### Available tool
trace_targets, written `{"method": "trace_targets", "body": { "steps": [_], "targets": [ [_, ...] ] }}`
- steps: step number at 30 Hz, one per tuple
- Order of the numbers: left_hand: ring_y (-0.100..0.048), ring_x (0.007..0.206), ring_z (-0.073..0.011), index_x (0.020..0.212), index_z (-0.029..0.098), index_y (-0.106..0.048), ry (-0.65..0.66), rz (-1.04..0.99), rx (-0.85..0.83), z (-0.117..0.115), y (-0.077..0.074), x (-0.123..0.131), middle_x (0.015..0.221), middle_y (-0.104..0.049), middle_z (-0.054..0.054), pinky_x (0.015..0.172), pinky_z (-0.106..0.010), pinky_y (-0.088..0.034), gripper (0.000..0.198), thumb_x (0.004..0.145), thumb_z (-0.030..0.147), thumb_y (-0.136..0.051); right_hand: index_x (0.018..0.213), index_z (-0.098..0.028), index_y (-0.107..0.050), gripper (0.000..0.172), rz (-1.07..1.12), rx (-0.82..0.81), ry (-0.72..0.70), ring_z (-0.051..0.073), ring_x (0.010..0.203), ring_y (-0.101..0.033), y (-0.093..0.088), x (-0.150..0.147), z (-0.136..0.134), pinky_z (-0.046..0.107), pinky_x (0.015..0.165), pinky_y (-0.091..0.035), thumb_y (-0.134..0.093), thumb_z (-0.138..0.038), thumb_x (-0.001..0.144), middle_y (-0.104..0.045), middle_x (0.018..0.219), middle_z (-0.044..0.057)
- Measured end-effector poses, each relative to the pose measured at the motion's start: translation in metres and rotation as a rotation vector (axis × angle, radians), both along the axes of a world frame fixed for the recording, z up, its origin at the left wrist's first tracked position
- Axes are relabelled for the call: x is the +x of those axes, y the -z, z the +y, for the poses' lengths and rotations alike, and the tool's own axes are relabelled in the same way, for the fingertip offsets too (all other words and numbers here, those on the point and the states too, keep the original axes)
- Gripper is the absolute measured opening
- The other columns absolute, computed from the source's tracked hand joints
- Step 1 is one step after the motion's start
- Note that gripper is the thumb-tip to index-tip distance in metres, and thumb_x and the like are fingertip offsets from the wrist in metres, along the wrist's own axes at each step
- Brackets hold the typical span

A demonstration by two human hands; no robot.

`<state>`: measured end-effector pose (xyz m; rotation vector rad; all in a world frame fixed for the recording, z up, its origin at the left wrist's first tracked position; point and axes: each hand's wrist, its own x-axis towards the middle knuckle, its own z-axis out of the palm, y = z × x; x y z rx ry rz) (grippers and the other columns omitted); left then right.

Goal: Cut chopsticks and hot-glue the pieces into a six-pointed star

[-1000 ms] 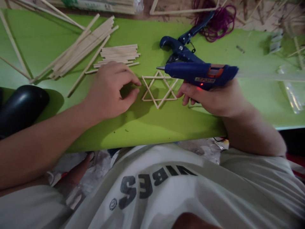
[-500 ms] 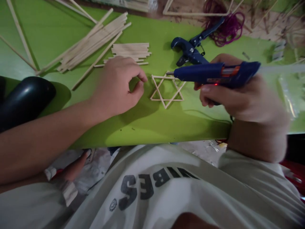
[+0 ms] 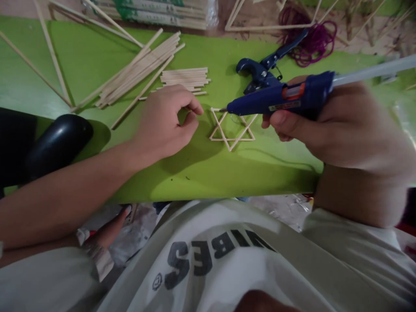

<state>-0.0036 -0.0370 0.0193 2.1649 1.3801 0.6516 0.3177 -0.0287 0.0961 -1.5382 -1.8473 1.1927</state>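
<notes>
A bright green table (image 3: 81, 65) fills the view, its far edge crowded with a loose bundle of long sticks (image 3: 139, 65), a neat stack of short sticks (image 3: 185, 79), a blue hand cutter (image 3: 256, 71) and a tangle of purple cord (image 3: 313, 41); a rounded black object (image 3: 58, 143) sits at the near left. In the middle lies a six-pointed star (image 3: 227, 139) of thin sticks, flat on the table and just in front of the person's chest. The right hand (image 3: 334, 125) is wrapped round a blue glue gun (image 3: 279, 97), fingers closed on the grip, and the nozzle sits at the star's upper-left crossing, touching it or a hair above it – I cannot tell which. A clear glue stick (image 3: 373, 69) juts from the back of the gun. The left hand (image 3: 162, 123) rests just left of the star without touching it, thumb and forefinger curled toward each other with nothing visible between them. This looks like the gluing of one joint. A sensible next move calls for a small, steady dab – and the free hand pressing the sticks so the crossing does not shift.
</notes>
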Motion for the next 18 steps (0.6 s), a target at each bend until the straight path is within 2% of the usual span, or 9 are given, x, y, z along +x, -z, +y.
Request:
{"method": "trace_targets", "body": {
  "steps": [2, 3, 7, 11, 18],
  "targets": [
    [-0.085, 0.11, -0.0238, 0.105, 0.025, -0.082, -0.003, 0.003, 0.01, 0.0, 0.003, 0.0, 0.113, -0.091, -0.007, 0.107, -0.046, -0.07, 0.026, 0.115, 0.013, -0.061, 0.078, -0.035, -0.079, 0.041, -0.063, 0.058, -0.083, 0.035, 0.114, -0.088, 0.007, 0.002, -0.005, 0.05, 0.113, -0.08, -0.097, -0.056, 0.107, -0.073, 0.081, 0.005],
    [-0.085, 0.109, -0.0246, 0.105, 0.024, -0.082, -0.003, -0.003, 0.029, 0.001, 0.007, 0.0, 0.112, -0.091, -0.007, 0.106, -0.047, -0.07, 0.026, 0.114, 0.013, -0.061, 0.084, -0.034, -0.082, 0.039, -0.066, 0.089, -0.107, 0.032, 0.107, -0.087, 0.011, 0.004, -0.006, 0.049, 0.111, -0.079, -0.093, -0.06, 0.11, -0.075, 0.083, 0.003],
    [-0.084, 0.095, -0.0229, 0.102, 0.023, -0.086, 0.023, -0.1, 0.218, 0.006, 0.026, -0.004, 0.101, -0.089, -0.003, 0.089, -0.041, -0.067, 0.022, 0.104, 0.015, -0.066, 0.105, -0.03, -0.089, 0.054, -0.011, 0.172, -0.202, 0.016, 0.08, -0.073, 0.03, 0.013, -0.006, 0.033, 0.08, -0.073, -0.081, -0.083, 0.114, -0.072, 0.086, -0.003],
    [-0.083, 0.091, -0.0204, 0.099, 0.023, -0.085, 0.04, -0.148, 0.289, 0.009, 0.036, -0.005, 0.098, -0.088, -0.001, 0.083, -0.037, -0.064, 0.022, 0.099, 0.011, -0.067, 0.102, -0.027, -0.089, 0.052, 0.002, 0.172, -0.198, 0.011, 0.067, -0.057, 0.037, 0.016, -0.005, 0.024, 0.056, -0.055, -0.083, -0.076, 0.118, -0.066, 0.081, -0.003],
    [-0.084, 0.086, -0.0243, 0.094, 0.019, -0.087, 0.048, -0.213, 0.294, 0.008, 0.032, -0.001, 0.092, -0.088, -0.005, 0.08, -0.043, -0.065, 0.025, 0.098, 0.014, -0.063, 0.094, -0.024, -0.083, 0.049, -0.005, 0.144, -0.166, 0.009, 0.062, -0.053, 0.04, 0.015, -0.008, 0.023, 0.046, -0.039, -0.091, -0.069, 0.113, -0.061, 0.074, -0.005]
  ]
}}
